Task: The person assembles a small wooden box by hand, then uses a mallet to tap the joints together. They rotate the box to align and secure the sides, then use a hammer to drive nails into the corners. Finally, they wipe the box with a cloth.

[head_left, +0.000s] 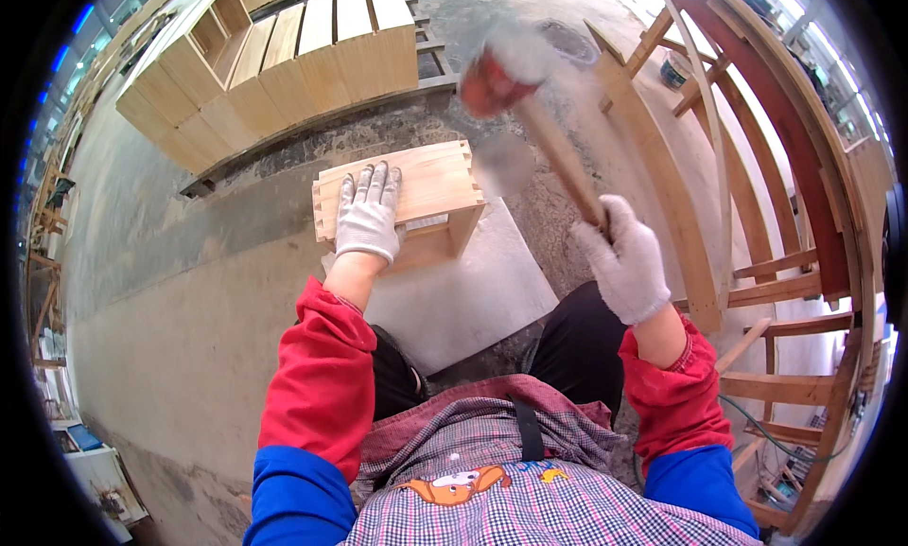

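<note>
In the head view, the jointed wooden box (430, 184) sits on a pale sheet (473, 300). Atop the box, the left hand (369, 215) lies flat, grip spread; right of the box, the right hand (624, 262) has its grip wrapped round a blurred, red-headed mallet (560, 153).

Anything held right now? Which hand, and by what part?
Yes: the right hand grips the mallet by its handle, at the end away from the head. Left hand lies flat on the box.
</note>
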A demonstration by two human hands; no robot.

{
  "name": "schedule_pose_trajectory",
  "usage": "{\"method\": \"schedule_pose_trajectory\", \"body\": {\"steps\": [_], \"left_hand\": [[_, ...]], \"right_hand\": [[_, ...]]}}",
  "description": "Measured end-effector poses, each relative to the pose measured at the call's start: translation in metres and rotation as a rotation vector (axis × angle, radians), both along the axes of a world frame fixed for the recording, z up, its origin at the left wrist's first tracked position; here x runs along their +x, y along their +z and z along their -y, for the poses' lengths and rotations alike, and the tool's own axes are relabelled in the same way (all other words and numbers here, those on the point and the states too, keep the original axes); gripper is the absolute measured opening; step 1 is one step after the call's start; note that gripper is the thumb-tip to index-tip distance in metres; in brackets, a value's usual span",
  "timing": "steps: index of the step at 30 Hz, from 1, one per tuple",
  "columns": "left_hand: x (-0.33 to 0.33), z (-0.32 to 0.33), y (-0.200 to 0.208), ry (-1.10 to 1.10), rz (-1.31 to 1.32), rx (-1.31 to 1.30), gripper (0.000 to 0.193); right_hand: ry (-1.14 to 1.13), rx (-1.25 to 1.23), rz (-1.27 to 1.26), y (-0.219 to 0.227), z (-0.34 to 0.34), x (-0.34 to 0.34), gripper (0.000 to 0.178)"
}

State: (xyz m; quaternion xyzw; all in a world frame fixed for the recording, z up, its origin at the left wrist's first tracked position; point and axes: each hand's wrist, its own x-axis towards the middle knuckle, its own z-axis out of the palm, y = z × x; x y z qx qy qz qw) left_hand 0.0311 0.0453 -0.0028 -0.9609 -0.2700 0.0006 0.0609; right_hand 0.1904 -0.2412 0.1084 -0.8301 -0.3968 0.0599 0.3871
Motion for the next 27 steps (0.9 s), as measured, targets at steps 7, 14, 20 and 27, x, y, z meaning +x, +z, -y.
{"method": "schedule_pose_trajectory", "body": {"steps": [7, 14, 20, 27], "left_hand": [[0.003, 0.001, 0.001, 0.006, -0.022, -0.025, 0.086], [0.003, -0.003, -0.011, 0.009, 0.035, -0.019, 0.090], [0.003, -0.001, -0.009, -0.002, 0.050, -0.010, 0.090], [0.002, -0.003, -0.015, 0.016, 0.094, -0.022, 0.088]], "right_hand": [[-0.005, -0.066, 0.104, -0.091, -0.010, 0.000, 0.024], [0.055, 0.001, -0.044, -0.010, -0.046, 0.027, 0.023], [-0.069, 0.261, 0.020, -0.026, -0.060, -0.005, 0.023], [-0.052, -0.054, -0.340, -0.090, -0.034, 0.024, 0.025]]}}
